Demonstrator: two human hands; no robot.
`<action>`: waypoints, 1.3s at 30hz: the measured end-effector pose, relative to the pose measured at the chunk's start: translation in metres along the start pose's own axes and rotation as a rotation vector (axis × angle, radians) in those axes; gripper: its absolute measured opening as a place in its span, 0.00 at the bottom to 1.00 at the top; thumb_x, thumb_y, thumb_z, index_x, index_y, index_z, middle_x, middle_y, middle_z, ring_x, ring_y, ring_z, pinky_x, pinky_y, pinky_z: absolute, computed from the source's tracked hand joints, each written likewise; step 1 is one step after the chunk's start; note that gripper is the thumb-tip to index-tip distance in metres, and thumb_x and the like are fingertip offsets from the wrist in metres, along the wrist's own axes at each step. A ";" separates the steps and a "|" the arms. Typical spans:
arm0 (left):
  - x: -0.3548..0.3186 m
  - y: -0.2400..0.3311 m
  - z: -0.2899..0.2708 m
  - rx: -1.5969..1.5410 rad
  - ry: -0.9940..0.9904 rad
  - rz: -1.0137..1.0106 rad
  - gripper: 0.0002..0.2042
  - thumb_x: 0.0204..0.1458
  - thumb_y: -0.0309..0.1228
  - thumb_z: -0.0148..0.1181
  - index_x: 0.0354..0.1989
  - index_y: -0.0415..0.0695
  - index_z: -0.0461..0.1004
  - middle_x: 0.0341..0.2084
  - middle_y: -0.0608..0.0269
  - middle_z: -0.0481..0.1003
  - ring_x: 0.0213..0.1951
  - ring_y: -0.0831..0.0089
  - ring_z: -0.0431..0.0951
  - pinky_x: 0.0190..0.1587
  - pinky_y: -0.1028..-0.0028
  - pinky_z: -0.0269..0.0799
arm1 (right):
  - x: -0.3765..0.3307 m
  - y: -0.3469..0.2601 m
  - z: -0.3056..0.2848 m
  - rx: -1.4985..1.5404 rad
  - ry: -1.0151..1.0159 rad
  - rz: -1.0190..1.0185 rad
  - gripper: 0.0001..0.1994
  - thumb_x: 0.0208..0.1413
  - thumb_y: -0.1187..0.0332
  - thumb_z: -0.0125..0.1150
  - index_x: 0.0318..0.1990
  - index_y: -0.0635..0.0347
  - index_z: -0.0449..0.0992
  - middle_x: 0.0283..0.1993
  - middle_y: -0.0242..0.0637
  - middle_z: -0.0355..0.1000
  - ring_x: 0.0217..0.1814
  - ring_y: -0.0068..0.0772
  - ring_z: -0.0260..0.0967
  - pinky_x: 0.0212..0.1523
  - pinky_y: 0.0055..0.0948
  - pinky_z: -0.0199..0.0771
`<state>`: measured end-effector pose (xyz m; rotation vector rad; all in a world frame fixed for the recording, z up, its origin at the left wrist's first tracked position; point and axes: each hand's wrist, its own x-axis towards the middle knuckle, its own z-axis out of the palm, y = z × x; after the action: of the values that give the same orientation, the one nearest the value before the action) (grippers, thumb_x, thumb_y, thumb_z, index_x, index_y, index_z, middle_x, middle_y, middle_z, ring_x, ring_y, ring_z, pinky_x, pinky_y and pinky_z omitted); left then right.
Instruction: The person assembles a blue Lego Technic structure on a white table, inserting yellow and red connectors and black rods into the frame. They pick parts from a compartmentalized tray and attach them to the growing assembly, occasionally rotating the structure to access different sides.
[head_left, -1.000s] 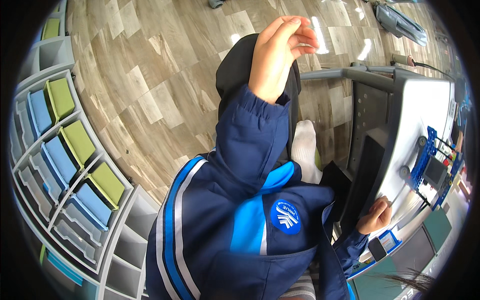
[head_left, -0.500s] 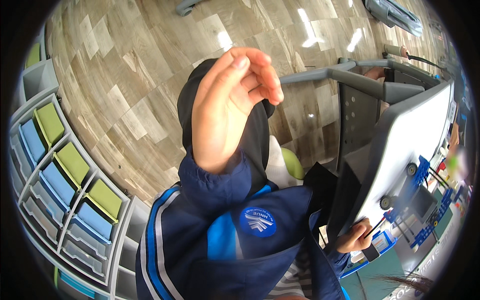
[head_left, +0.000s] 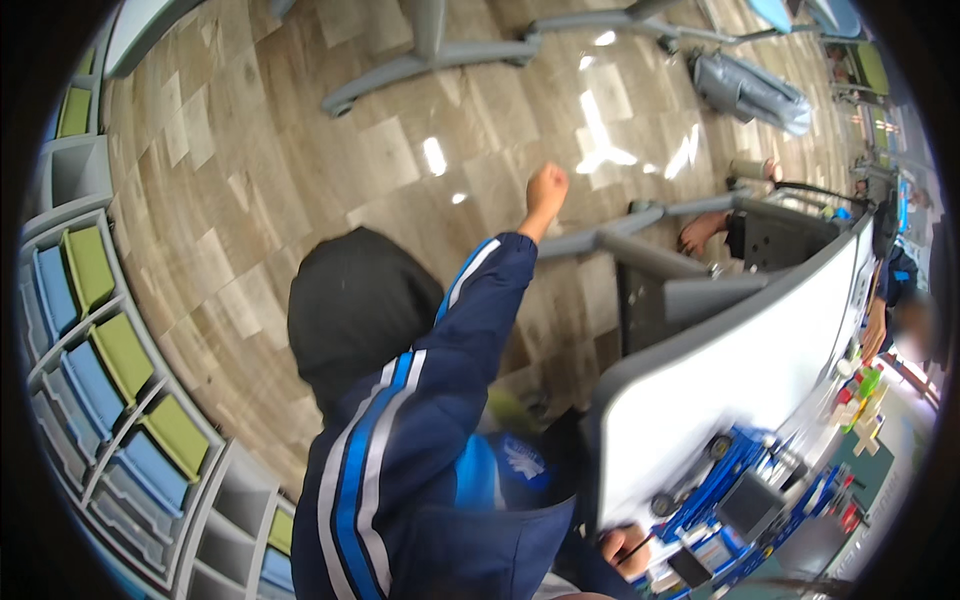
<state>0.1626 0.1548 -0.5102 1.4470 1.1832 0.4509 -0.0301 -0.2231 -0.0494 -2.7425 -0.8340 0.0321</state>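
My left arm, in a dark blue sleeve with white and blue stripes, stretches out away from me over the wooden floor. My left hand [head_left: 546, 189] is closed in a fist with nothing visible in it. My right hand [head_left: 624, 547] is low at the picture's bottom edge, by the near edge of the white table [head_left: 740, 390]. Its fingers close on a thin dark tool [head_left: 650, 540] that points toward a blue model vehicle with black wheels [head_left: 735, 480] on the table. Most of that hand is hidden by my jacket.
A black rounded shape [head_left: 355, 300] sits below my left arm. Shelving with blue and green bins [head_left: 110, 360] curves along the left. Another person's hand [head_left: 700, 232] rests on the floor by the table's grey legs [head_left: 640, 255]. A grey bag [head_left: 750, 90] and a chair base [head_left: 430, 50] lie farther off.
My left hand was raised close to the camera with its fingers loosely apart; it has swung away over the floor and closed into a fist. My right hand stays by the blue model.
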 end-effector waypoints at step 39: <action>-0.030 -0.124 0.025 0.221 -0.267 -0.107 0.14 0.44 0.40 0.69 0.26 0.40 0.76 0.25 0.48 0.78 0.32 0.51 0.80 0.38 0.58 0.75 | 0.029 -0.027 0.024 0.122 -0.090 0.106 0.20 0.57 0.67 0.64 0.16 0.55 0.62 0.12 0.32 0.59 0.12 0.28 0.56 0.16 0.30 0.52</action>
<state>0.1206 0.0961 -0.6188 1.5676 1.1125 0.0497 -0.0234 -0.1798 -0.0632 -2.6834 -0.6841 0.2220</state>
